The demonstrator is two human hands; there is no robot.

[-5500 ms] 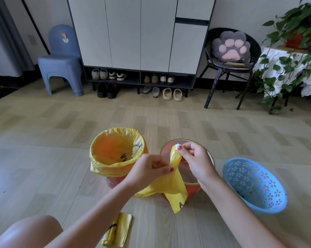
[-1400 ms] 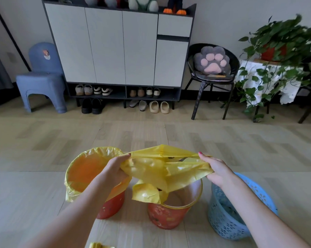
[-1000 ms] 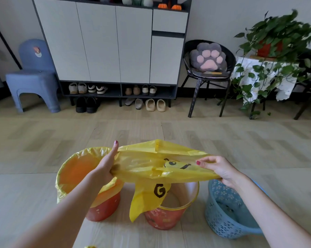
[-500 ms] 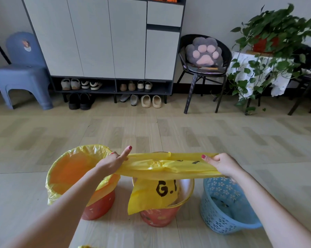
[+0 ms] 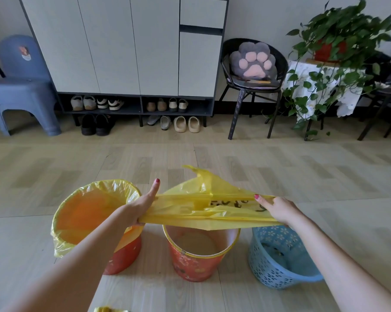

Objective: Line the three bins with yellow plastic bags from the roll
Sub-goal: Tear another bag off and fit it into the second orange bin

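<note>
Three bins are standing in a row on the near floor (image 5: 280, 176): the left red bin (image 5: 122, 255) is wearing a yellow liner (image 5: 88, 212), the middle red bin (image 5: 196, 260) and the right blue basket (image 5: 277, 266) are sitting bare. Above the middle bin, a yellow bag (image 5: 203, 210) is hanging stretched wide between both hands. The left hand (image 5: 138, 208) is gripping its left edge, forefinger pointing far; the right hand (image 5: 277, 209) is pinching its right edge. A scrap of the yellow roll (image 5: 109, 309) is peeking in at the near edge.
</note>
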